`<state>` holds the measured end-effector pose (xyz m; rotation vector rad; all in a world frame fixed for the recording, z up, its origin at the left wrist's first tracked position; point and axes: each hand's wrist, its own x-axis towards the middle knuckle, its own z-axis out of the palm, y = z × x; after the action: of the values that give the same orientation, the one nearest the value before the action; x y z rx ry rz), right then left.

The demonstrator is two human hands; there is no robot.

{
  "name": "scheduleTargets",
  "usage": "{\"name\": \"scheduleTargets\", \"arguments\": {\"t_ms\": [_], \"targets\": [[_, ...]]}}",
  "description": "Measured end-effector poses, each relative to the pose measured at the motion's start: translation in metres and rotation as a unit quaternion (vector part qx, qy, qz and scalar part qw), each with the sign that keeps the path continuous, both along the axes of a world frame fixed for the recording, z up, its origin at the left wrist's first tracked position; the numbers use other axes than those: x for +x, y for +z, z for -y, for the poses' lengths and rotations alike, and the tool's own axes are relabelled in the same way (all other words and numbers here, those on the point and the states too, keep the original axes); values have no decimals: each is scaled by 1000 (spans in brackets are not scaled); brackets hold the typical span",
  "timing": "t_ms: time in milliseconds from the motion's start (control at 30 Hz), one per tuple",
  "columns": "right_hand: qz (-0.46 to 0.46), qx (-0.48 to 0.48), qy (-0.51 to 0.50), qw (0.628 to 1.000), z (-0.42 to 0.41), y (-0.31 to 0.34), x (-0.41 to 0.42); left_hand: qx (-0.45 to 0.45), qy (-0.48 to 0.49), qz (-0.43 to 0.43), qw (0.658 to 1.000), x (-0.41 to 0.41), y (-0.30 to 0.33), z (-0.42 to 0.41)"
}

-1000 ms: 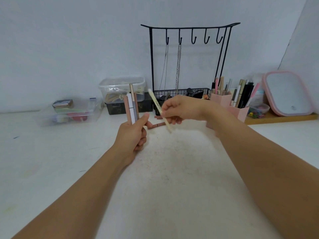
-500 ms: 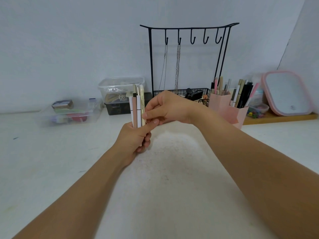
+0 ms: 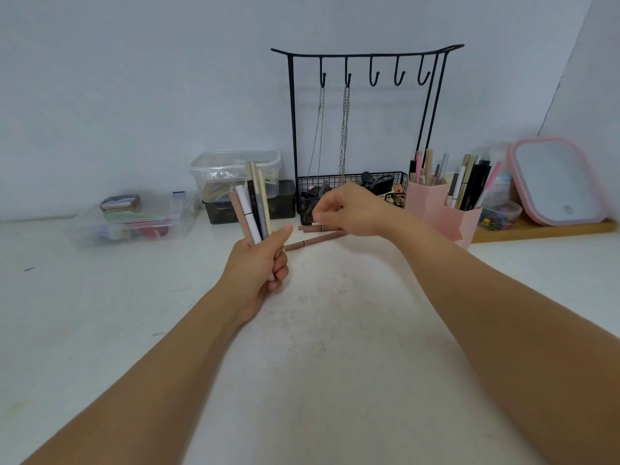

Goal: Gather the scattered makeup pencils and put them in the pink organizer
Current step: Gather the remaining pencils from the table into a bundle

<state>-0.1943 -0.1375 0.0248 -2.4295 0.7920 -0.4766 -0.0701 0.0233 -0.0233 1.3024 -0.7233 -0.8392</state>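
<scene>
left hand: grip closed on bunch of pencils, upright | right hand: fingers curled over brown pencils on tabletop, grip unclear | pink organizer: right

Soft, even light is falling over the white bench, casting only faint shadows and no glare. Wide-angle distortion is bending the wall corner at 2 o'clock. The right hand is smearing slightly; the frame edges are looking soft.

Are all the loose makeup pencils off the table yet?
No, brown pencils lie on the table under the right hand, apart from the bundle in the left hand.
</scene>
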Motion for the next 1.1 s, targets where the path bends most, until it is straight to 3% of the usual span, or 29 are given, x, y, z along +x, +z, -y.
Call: {"name": "scheduleTargets", "arguments": {"t_ms": [100,333,533,633,767,1100], "targets": [[-73,-78,-14,994,8,-13,1,0,9,0,1000,1,-1,0],[-109,-136,-16,985,10,-35,4,3,9,10,1000,-1,1,-2],[-132,-81,-3,988,6,-17,0,11,7,-9,1000,0,2,-3],[-19,70,17,997,-3,-6,1,17,0,-8,1000,0,2,-3],[122,278,93,948,-24,17,5,15,-8,-2,1000,1,3,-3],[114,236,99,960,-38,30,8,14,9,-18,1000,-2,6,-5]]}}
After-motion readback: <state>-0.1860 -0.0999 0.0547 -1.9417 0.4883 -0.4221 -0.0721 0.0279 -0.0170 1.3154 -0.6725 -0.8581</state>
